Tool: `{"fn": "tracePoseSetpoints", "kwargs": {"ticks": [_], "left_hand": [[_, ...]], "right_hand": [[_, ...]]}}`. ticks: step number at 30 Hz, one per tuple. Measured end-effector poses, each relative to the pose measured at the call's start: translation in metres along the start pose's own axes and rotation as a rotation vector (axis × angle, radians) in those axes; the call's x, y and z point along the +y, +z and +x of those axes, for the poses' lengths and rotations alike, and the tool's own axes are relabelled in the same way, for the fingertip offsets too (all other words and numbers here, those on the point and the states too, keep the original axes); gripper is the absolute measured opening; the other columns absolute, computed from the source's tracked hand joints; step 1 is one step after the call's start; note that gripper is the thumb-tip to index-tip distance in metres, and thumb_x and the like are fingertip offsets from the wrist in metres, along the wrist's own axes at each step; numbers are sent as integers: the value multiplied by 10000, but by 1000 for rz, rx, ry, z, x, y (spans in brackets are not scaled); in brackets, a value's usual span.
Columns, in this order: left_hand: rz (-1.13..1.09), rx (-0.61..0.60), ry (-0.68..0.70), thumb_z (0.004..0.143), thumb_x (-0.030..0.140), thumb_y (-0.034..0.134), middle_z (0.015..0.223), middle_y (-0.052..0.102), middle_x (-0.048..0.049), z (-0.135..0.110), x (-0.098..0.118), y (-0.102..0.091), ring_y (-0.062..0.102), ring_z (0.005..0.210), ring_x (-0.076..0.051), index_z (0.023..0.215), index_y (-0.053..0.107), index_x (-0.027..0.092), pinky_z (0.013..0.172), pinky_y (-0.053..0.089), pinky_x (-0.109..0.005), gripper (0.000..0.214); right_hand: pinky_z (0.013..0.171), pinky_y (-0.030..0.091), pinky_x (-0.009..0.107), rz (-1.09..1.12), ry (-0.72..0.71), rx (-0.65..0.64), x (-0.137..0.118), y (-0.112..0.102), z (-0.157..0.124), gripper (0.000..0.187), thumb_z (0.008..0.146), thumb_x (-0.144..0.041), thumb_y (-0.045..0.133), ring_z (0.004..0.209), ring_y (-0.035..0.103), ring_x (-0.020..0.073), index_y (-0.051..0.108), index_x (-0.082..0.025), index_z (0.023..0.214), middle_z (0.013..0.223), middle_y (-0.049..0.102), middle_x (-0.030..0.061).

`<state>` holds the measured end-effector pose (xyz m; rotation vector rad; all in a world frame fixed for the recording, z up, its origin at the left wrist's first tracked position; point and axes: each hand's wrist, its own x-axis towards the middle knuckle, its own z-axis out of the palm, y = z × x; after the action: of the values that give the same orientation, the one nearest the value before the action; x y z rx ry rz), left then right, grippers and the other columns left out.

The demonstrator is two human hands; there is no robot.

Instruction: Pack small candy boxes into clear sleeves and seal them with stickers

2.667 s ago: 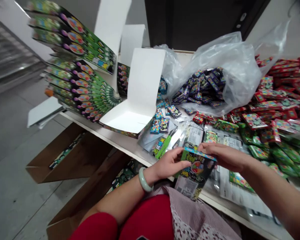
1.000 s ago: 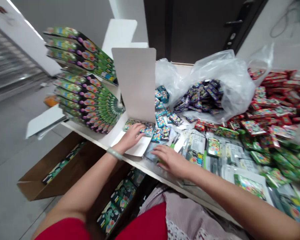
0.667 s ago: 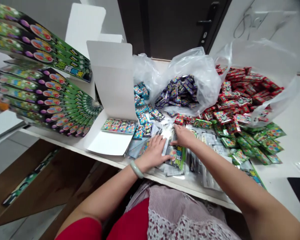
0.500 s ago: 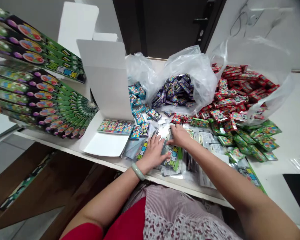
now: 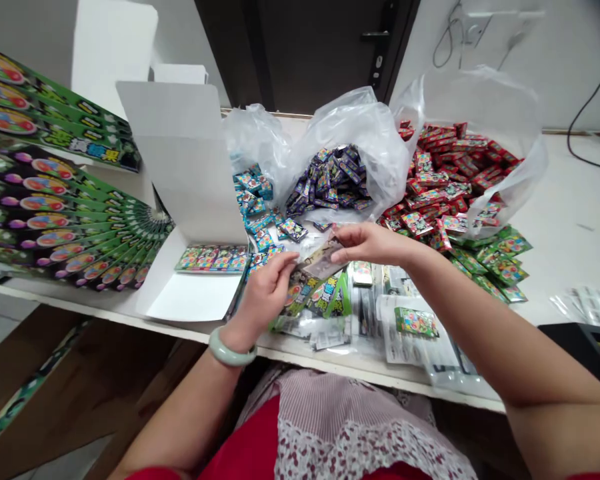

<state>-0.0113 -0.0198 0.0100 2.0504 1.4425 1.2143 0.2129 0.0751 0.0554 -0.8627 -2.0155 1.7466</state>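
Both hands up from the bags they lay over half a second ago; one flat pouch (image 5: 324, 261) now raised between them, tilted, above the worktop (image 5: 570, 220). Right hand (image 5: 373, 245): thumb and fingers pinching the pouch's far right end. Left hand (image 5: 261, 297), bracelet (image 5: 233, 350) at wrist: fingers drawn in narrow at the pouch's left edge; whether they grip it, cannot tell. Beneath, overlapping printed bags (image 5: 325, 297) near the worktop's front edge. To their left, an open white box (image 5: 190, 299), lid upright, a row of small packets (image 5: 213, 259) along its back. Further left, fanned cartons (image 5: 50, 227). Behind the hands, left to right: blue packets (image 5: 254, 190), purple packets (image 5: 330, 177) inside clear plastic, red packets (image 5: 460, 163), partly under another plastic bag (image 5: 520, 170). Green packets (image 5: 500, 263) just in front of the red; one green packet (image 5: 415, 322) lying apart on clear bags (image 5: 400, 350).
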Motion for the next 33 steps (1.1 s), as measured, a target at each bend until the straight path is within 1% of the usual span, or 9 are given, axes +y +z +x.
{"fn": "tracePoseSetpoints", "kwargs": {"ticks": [5, 8, 12, 16, 18, 20, 24, 27, 33], "left_hand": [[176, -244, 223, 933, 192, 490, 1193, 659, -140, 12, 15, -8, 648, 1059, -234, 1300, 515, 156, 928, 531, -403, 370], [311, -267, 232, 922, 192, 503, 1276, 602, -192, 10, 20, -1, 590, 1161, -299, 1330, 482, 116, 970, 497, -487, 415], [232, -246, 143, 937, 167, 432, 1086, 699, -140, 10, 18, 6, 679, 949, -250, 1219, 579, 132, 827, 556, -417, 320], [-39, -95, -129, 883, 232, 550, 1112, 705, -106, 10, 12, 4, 665, 1000, -240, 1154, 643, 162, 899, 529, -403, 295], [-221, -42, -290, 847, 277, 608, 1146, 695, -101, 10, 12, 3, 650, 1034, -239, 1142, 656, 165, 925, 520, -400, 319], [-416, -43, -388, 810, 295, 654, 1132, 701, -92, 10, 14, 5, 653, 1014, -225, 1110, 671, 166, 908, 527, -375, 327], [-873, -132, -545, 737, 295, 730, 986, 733, -70, 11, 19, 17, 683, 853, -184, 1026, 687, 159, 817, 550, -312, 322], [-1056, -161, -643, 730, 328, 743, 917, 731, -55, 9, 17, 25, 678, 755, -153, 1047, 671, 160, 744, 550, -272, 367], [-915, -220, -723, 714, 332, 773, 713, 693, 1, -21, 2, 27, 607, 569, -111, 809, 680, 167, 458, 452, -178, 211]], "right_hand": [[726, 494, 336, 116, 90, 84, 7, 5, -20, 277, 715, -433, 731, 693, 605, 152, 741, -175, 813, 738, 692, -4], [822, 493, 371, 172, 72, 69, 11, 7, -24, 345, 756, -477, 695, 781, 637, 169, 748, -167, 900, 836, 724, 28], [886, 485, 412, 85, 0, 40, 4, 10, -23, 326, 816, -458, 631, 892, 647, 201, 724, -171, 939, 922, 724, 49], [971, 437, 470, -228, -184, 588, 4, 28, -28, 256, 825, -362, 624, 1050, 602, 263, 680, -195, 1011, 1068, 682, 92], [1039, 387, 477, -223, -287, 889, 14, 42, -33, 459, 795, -334, 667, 1232, 498, 276, 570, -234, 1232, 1282, 587, 110], [1032, 406, 473, -42, -274, 829, 27, 56, -37, 614, 764, -353, 699, 1279, 468, 267, 475, -260, 1328, 1351, 543, 109], [834, 533, 413, 369, -90, 406, 46, 72, -37, 423, 734, -420, 701, 996, 650, 239, 616, -230, 1102, 1077, 703, 81], [731, 543, 352, 480, -41, 492, 49, 72, -37, 384, 667, -410, 757, 840, 673, 203, 650, -220, 984, 926, 734, 43], [674, 522, 317, 536, 20, 684, 56, 68, -42, 408, 586, -417, 809, 763, 658, 185, 626, -210, 886, 823, 723, 12]]}}
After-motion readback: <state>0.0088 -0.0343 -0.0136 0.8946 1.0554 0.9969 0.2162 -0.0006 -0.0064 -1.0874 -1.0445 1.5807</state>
